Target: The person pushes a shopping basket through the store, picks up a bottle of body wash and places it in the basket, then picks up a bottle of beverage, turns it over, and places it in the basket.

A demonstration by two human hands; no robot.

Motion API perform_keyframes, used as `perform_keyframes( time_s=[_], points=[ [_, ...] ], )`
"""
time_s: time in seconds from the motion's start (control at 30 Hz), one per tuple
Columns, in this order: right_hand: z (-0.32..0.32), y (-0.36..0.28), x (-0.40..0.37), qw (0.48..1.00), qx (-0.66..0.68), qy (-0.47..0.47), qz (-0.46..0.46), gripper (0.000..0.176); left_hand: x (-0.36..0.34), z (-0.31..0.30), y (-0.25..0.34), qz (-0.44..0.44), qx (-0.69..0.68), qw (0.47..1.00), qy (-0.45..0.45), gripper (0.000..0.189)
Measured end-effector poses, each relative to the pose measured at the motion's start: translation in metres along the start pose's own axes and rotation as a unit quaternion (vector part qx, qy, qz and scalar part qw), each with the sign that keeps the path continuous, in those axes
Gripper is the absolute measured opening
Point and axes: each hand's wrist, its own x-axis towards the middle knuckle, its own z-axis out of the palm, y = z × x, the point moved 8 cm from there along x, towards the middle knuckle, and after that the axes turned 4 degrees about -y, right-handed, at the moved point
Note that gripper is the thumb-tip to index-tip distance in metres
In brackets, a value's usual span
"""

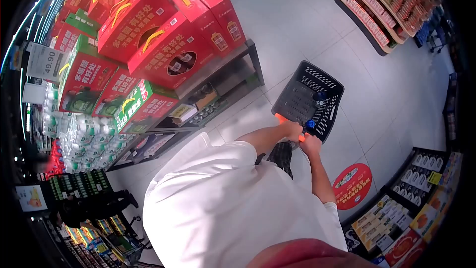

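Note:
Both of my hands are closed on the orange handle of a black basket. My left hand [290, 130] holds it near its left part, and my right hand [311, 145] grips it at the right end. The black basket [296, 101] is in front of me over the tiled floor, its open top showing perforated walls. Inside lie blue-topped items [310, 124], too small to identify. An orange part of the handle [282, 118] shows beside my left hand.
Red gift boxes [166, 44] stand stacked on a grey shelf [248, 62] at left, above bottled packs. A curved snack shelf [364, 17] is at upper right. Product displays [382, 221] fill the lower right. A person in black [94, 208] is at lower left.

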Motion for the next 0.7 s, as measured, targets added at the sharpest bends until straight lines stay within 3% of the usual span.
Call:
perform_keyframes(
  time_s=[0.37,0.7],
  points=[
    [-0.079,0.063,0.118,0.994,-0.041,0.015,-0.097,0.024,0.086,-0.103,-0.001,-0.056,-0.061,0.994,0.065,0.04],
    [-0.15,0.077,0.227,0.982,-0.104,0.01,-0.157,0.021,0.15,-0.192,-0.038,-0.096,-0.105,0.98,0.142,0.039]
  ],
)
